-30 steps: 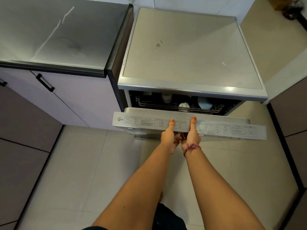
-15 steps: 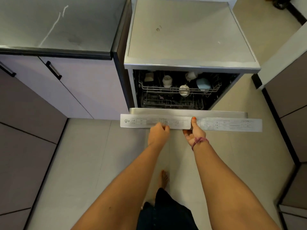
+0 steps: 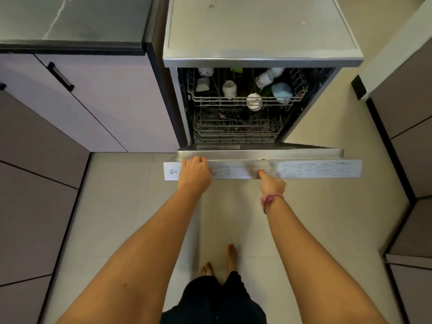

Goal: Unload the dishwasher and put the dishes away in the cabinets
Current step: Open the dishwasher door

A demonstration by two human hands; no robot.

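The steel dishwasher (image 3: 261,29) stands open, its door (image 3: 304,169) swung far down toward me. My left hand (image 3: 195,173) lies over the door's top edge with the fingers curled on it. My right hand (image 3: 272,182) grips the same edge from below, thumb on the control strip. Inside, the upper rack (image 3: 210,99) carries several white cups (image 3: 229,88) and a pale blue cup (image 3: 282,91). The lower rack (image 3: 233,132) looks mostly bare wire, with a thin utensil lying in it.
A grey countertop (image 3: 70,22) over lilac cabinets with a black handle (image 3: 60,77) is at the left. Brown cabinet fronts (image 3: 406,108) line the right. My bare feet (image 3: 230,256) stand on pale floor tiles below the door.
The door has dropped from barely ajar to wide open, showing both racks. My left hand slid left along the door's edge and my hands moved apart.
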